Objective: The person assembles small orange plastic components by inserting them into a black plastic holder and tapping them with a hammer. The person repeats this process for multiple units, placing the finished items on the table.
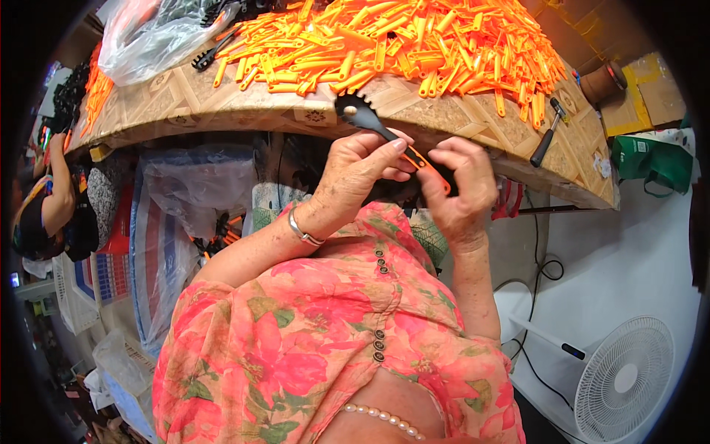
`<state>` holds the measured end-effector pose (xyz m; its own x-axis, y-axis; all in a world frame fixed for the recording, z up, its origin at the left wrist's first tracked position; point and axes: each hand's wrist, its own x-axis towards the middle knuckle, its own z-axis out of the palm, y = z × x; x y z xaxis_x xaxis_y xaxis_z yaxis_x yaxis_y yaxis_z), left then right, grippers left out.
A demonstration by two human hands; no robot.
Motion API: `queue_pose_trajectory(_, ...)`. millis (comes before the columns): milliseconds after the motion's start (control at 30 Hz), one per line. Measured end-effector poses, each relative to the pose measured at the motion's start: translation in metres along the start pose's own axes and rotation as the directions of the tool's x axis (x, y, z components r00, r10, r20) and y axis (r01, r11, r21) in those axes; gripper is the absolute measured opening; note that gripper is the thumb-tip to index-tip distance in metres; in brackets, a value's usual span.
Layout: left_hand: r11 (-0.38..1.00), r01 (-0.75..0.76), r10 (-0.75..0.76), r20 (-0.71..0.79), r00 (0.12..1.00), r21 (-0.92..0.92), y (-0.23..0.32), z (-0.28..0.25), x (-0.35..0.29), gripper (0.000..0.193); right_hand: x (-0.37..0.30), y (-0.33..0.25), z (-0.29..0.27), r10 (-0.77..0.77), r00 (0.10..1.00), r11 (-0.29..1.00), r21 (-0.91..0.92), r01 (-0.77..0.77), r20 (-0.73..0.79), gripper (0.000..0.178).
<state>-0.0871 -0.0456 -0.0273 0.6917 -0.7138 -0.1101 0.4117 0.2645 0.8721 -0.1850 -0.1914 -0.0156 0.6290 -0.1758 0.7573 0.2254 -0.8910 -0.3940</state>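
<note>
A black pasta server (358,112) with a toothed head and an orange handle part is held in front of my chest, just off the table edge. My left hand (362,166) closes round its neck, thumb on top. At the orange end, my right hand (462,189) has curled fingers with the thumb against the handle. Beyond both hands, a large heap of orange handle pieces (414,52) covers the table (303,111). Another black toothed utensil head (211,55) lies at the heap's left side.
A hammer (546,140) lies on the table's right side. Clear plastic bags (148,44) sit at the back left. To the right are a green bag (643,159), a brown spool (603,81) and a white fan (625,377). Another person's arm (59,185) shows far left.
</note>
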Motion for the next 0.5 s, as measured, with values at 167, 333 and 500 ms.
queue_pose_trajectory(167, 0.999, -0.048, 0.048, -0.023, 0.999, 0.003, 0.003, -0.003, 0.002, 0.024, 0.023, 0.067, -0.020, 0.233, 0.966, 0.856, -0.447, -0.260, -0.116, 0.018)
queue_pose_trajectory(333, 0.998, -0.061, 0.062, -0.038, 0.997, 0.028, 0.002, -0.004, 0.000, 0.024, 0.037, 0.099, -0.017, 0.324, 0.938, 0.784, -0.521, -0.338, -0.122, 0.020)
queue_pose_trajectory(500, 0.995, -0.084, 0.083, -0.031, 0.996, -0.053, 0.003, -0.005, 0.003, 0.024, 0.029, 0.032, -0.004, 0.363, 0.930, 0.927, 0.083, -0.367, 0.051, 0.015)
